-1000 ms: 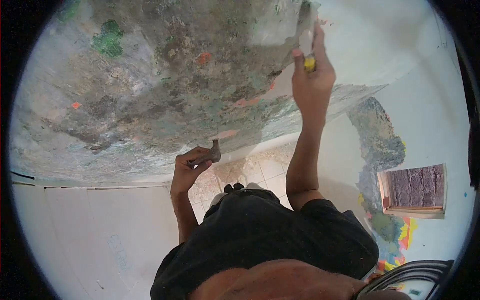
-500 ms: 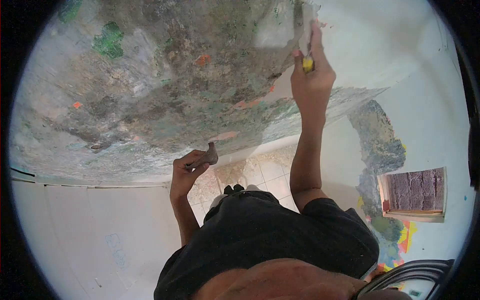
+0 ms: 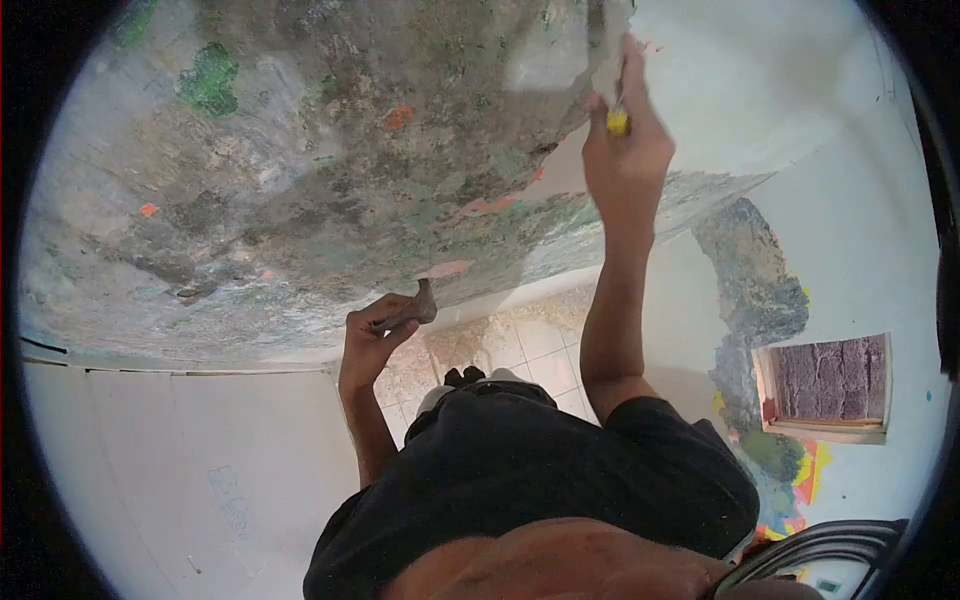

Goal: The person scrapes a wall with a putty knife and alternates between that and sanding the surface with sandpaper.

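My right hand point(image 3: 630, 150) is closed around a scraper with a yellow handle point(image 3: 618, 122). It is raised against the wall point(image 3: 370, 200), at the border between the white coating point(image 3: 740, 80) and the bare, mottled plaster. The scraper's blade is blurred and blends with the pale surface. Lower down, near the foot of the wall, my left hand point(image 3: 375, 340) pinches a curled grey-brown piece point(image 3: 420, 303) between thumb and fingers. Its exact kind I cannot make out. Green paint point(image 3: 208, 80) and small orange patches point(image 3: 398, 117) show on the plaster.
On the right-hand wall is a small framed opening point(image 3: 828, 383) with brickwork behind it, beside a patch of peeled paint point(image 3: 765, 290). A white panelled surface point(image 3: 150, 460) stands at lower left. Dusty floor tiles point(image 3: 545, 345) lie below. Dark curved bands point(image 3: 830, 550) are at lower right.
My right hand has shifted very slightly, with the scraper still in it. My left hand keeps its hold on the curled piece, which has tilted a little. The whole view has moved slightly.
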A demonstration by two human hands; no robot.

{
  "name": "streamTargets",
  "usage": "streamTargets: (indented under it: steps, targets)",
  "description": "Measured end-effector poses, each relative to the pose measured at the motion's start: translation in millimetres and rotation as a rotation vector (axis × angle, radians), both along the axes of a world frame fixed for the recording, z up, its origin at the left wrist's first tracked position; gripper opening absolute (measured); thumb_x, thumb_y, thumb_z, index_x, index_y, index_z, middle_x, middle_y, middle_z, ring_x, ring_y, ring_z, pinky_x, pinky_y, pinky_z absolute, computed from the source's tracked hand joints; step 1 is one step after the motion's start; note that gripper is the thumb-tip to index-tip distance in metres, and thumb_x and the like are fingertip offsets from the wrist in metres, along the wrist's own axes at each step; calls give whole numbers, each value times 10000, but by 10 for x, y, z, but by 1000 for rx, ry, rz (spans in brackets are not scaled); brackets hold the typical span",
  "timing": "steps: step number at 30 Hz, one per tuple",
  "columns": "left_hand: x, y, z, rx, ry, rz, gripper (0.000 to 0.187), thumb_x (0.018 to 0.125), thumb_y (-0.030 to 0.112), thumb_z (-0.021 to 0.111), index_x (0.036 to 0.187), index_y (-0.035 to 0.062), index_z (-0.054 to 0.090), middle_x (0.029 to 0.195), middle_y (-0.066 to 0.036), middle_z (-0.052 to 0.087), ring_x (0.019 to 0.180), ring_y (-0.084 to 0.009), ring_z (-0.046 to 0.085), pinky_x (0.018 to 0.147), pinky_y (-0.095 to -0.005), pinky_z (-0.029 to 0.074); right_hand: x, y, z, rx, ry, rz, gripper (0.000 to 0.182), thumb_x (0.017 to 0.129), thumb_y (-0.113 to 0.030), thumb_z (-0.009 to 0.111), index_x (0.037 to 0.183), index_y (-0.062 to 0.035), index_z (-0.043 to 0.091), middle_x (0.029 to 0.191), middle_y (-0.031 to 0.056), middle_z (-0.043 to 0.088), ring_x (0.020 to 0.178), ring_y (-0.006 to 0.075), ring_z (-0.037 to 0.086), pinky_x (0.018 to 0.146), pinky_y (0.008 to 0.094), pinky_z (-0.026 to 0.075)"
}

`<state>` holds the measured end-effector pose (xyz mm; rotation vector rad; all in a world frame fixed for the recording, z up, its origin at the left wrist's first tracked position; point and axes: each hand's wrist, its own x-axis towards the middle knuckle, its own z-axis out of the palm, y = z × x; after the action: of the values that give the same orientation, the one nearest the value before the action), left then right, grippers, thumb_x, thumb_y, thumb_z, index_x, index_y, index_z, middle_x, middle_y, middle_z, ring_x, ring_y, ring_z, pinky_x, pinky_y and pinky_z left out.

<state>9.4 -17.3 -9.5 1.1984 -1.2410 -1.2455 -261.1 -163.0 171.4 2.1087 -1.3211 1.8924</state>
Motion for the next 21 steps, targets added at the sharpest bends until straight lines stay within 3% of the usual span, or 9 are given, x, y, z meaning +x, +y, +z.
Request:
streamTargets:
  steps: [8, 9, 12, 16, 20, 21]
  targets:
    - [-69, 11, -15, -30, 20, -16, 227, 791, -84, 714, 1014, -40, 711, 1024, -72, 685, 949, -150, 642, 848, -271, 501, -36, -54, 4, -90, 6, -15, 564, 881, 60, 612, 1418, -39, 471, 1215, 241, 641, 1173, 272, 616, 886, 299, 495]
    - [-68, -1, -26, -33, 2, -22, 227, 792, -85, 713, 1014, -39, 711, 1026, -74, 685, 951, -152, 643, 850, -270, 501, -2, 48, 177, 105, -40, -20, 572, 879, 68, 611, 1422, -47, 472, 1222, 229, 643, 1194, 279, 600, 915, 312, 489]
    - [-78, -5, -28, -31, 12, -30, 225, 795, -86, 709, 1015, -41, 712, 1025, -79, 685, 955, -157, 642, 849, -269, 499, 36, -26, -101, -75, 31, -57, 587, 885, 50, 612, 1438, -68, 457, 1204, 236, 649, 1169, 233, 612, 904, 308, 497]
    - [-83, 13, 3, 12, 34, -1, 228, 795, -91, 707, 1018, -45, 710, 1012, -83, 687, 953, -157, 638, 845, -266, 494, -54, -43, 119, 30, -26, 16, 591, 888, 41, 612, 1445, -68, 447, 1279, 244, 602, 1198, 252, 597, 910, 300, 488]
    - [-85, -14, -40, -23, 76, -11, 233, 789, -100, 704, 1015, -44, 711, 996, -76, 684, 946, -148, 629, 847, -269, 485, -55, -42, -28, -17, 16, -18, 572, 907, 27, 599, 1448, -64, 440, 1297, 247, 590, 1205, 206, 580, 930, 285, 468]
    - [-82, -5, -43, -26, 81, -6, 237, 788, -101, 704, 1017, -42, 711, 992, -74, 684, 945, -146, 628, 847, -270, 483, -48, 23, -24, 72, 4, 20, 564, 911, 20, 597, 1447, -53, 436, 1315, 238, 581, 1226, 198, 557, 948, 283, 455]
